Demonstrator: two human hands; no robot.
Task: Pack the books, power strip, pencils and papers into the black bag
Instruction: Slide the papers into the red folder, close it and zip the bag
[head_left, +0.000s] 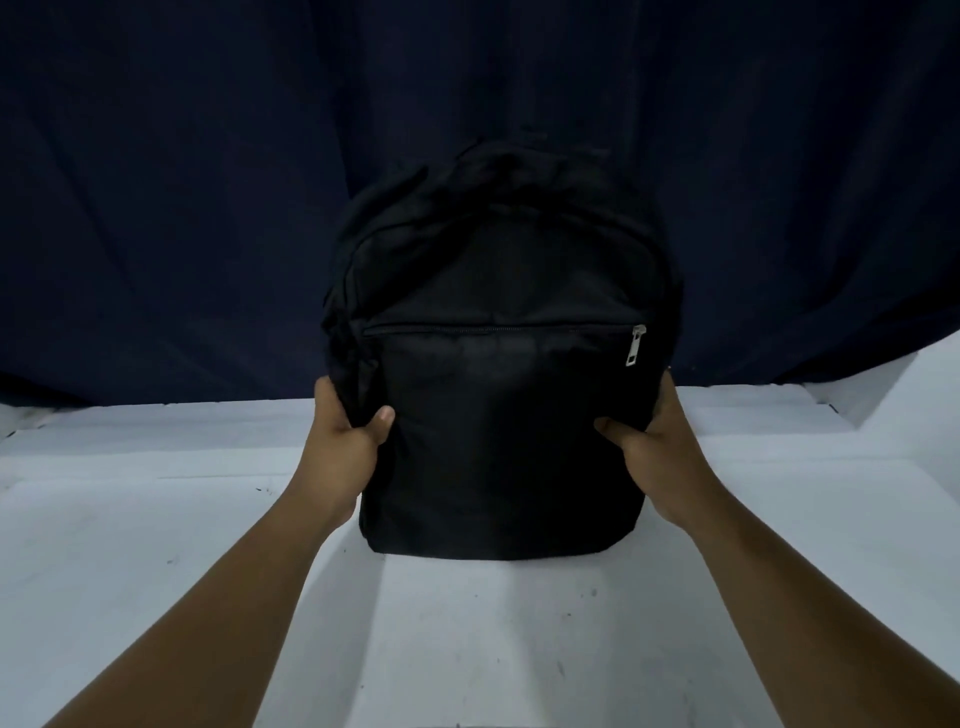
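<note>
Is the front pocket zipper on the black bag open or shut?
Shut. The front pocket zipper runs as an unbroken line across the black bag, its silver pull hanging at the right end.

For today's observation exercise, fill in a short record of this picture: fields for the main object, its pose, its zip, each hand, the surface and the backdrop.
object: black bag
pose: upright on the table, front pocket facing the camera
zip: front pocket closed, silver pull at its right end
left hand: grips the bag's left side, thumb on the front
right hand: grips the bag's right side, thumb on the front
surface: white table
backdrop: dark blue curtain
books, power strip, pencils, papers: none in view
</note>
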